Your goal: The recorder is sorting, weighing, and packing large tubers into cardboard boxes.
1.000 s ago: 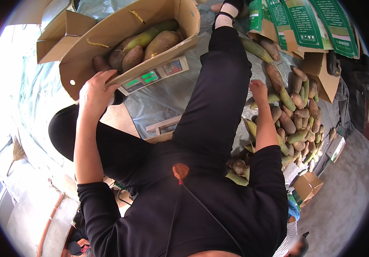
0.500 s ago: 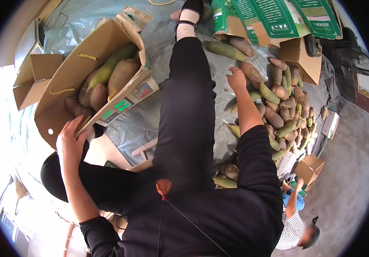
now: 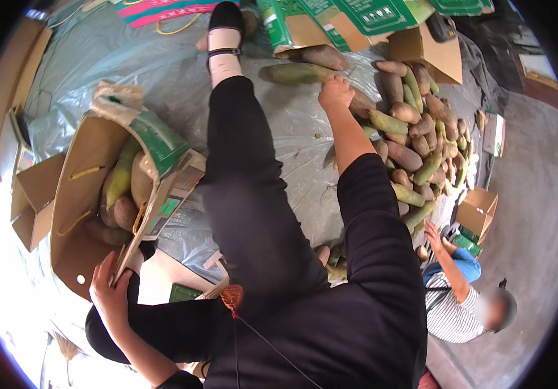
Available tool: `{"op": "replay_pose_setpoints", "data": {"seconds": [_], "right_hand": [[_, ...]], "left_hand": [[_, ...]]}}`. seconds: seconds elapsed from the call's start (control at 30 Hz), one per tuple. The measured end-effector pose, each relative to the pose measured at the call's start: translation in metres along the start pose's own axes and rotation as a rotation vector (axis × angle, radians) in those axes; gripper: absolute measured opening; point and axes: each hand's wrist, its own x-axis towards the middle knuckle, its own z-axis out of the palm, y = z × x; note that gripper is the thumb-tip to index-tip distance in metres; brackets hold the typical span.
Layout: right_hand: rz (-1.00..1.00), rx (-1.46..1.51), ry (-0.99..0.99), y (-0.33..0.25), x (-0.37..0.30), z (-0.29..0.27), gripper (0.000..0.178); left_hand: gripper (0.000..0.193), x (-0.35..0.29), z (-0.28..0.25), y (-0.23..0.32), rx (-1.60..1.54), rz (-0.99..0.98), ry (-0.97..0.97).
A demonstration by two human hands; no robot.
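Some roots boxed, many more on the sheet

Nearest me, past the sitter's black clothes, the left hand (image 3: 108,295) pinches the edge of the open box (image 3: 68,223), fingers and thumb on either side of the cardboard. Inside lie a handful of big roots (image 3: 122,175), green and brown, close together toward the bottom, with bare wall above them, so I'd call the box partly filled. Just beside it, a scale (image 3: 169,207) shows a lit green display; from here I can't tell whether it bears the box.

Farther out, the right hand (image 3: 336,94) reaches across the plastic sheet (image 3: 298,168), fingers curled down over the place where a long green root (image 3: 298,72) and a brown root (image 3: 361,104) come near each other. I can't tell whether it grips either one; its fingertips are hidden.

By my reckoning the larger share is left: the pile (image 3: 405,152) to the right holds far more than the box does, loose and unpacked, greens mixed with browns. Beyond the reaching hand lie the green cartons (image 3: 376,23). Off to the right, a co-worker (image 3: 451,305) in stripes sits with an arm raised near the pile's edge.
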Motion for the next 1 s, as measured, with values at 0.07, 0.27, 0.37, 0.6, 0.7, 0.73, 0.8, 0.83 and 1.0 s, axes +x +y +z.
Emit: {"op": "replay_pose_setpoints", "data": {"seconds": [0.07,0.27,0.37,0.6,0.7,0.73,0.8,0.83,1.0], "right_hand": [[0.043,0.012,0.020,0.015,-0.002,0.004,0.033],[0.186,-0.123,0.094,0.106,-0.022,0.049,0.030],[0.196,-0.165,-0.056,0.131,-0.029,0.048,0.029],[0.136,-0.213,-0.165,0.160,-0.058,0.051,0.027],[0.048,-0.277,-0.163,0.169,-0.065,0.048,0.027],[0.068,-0.241,-0.141,0.173,-0.065,0.045,0.026],[0.079,-0.202,-0.112,0.180,-0.065,0.042,0.025],[0.064,-0.146,-0.024,0.184,-0.066,0.040,0.027],[0.186,0.390,0.223,0.190,-0.082,0.009,0.035]], "left_hand": [[0.047,-0.001,-0.001,-0.002,-0.008,0.004,-0.011],[0.049,0.002,0.003,-0.006,-0.071,-0.013,-0.011],[0.050,0.003,0.003,-0.009,-0.052,-0.023,-0.019],[0.050,0.004,0.005,-0.008,-0.072,0.020,-0.022],[0.049,0.004,0.005,-0.007,-0.089,0.004,-0.016],[0.049,0.004,0.005,-0.006,-0.078,0.001,-0.021],[0.049,0.003,0.004,-0.004,-0.087,-0.012,-0.015],[0.049,0.002,0.003,-0.004,-0.087,-0.019,-0.005],[0.046,-0.008,-0.003,-0.007,-0.028,0.031,0.017]]}}
